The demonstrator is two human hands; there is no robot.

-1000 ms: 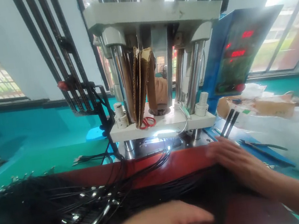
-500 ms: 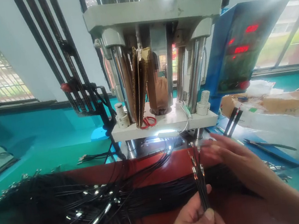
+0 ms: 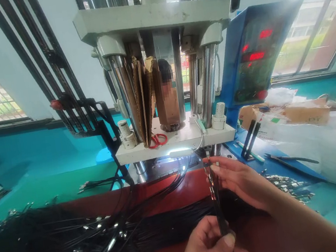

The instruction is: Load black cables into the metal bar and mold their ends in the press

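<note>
A small bundle of black wires (image 3: 219, 214) stands upright in front of me, with bright metal terminals (image 3: 212, 192) at its upper ends. My left hand (image 3: 208, 247) is closed around the lower part of the bundle, thumb across the front. Higher up, my right hand (image 3: 241, 178) has its thumb and forefinger pinched at the terminal ends; its other fingers are partly hidden behind the wires. Behind and to the left, a large heap of black cables (image 3: 46, 239) with shiny metal ends lies across the red surface (image 3: 103, 199).
A white press (image 3: 173, 146) stands ahead, with folded cardboard (image 3: 144, 104) and red-handled scissors (image 3: 158, 140) on its lower plate. On the right are a blue control box (image 3: 240, 61), pliers (image 3: 291, 159), loose metal terminals (image 3: 289, 186) and white plastic bags (image 3: 330, 145).
My right hand has moved in from the right and closed on the upper ends of the wires. My left hand keeps its hold. The camera view has turned slightly right.
</note>
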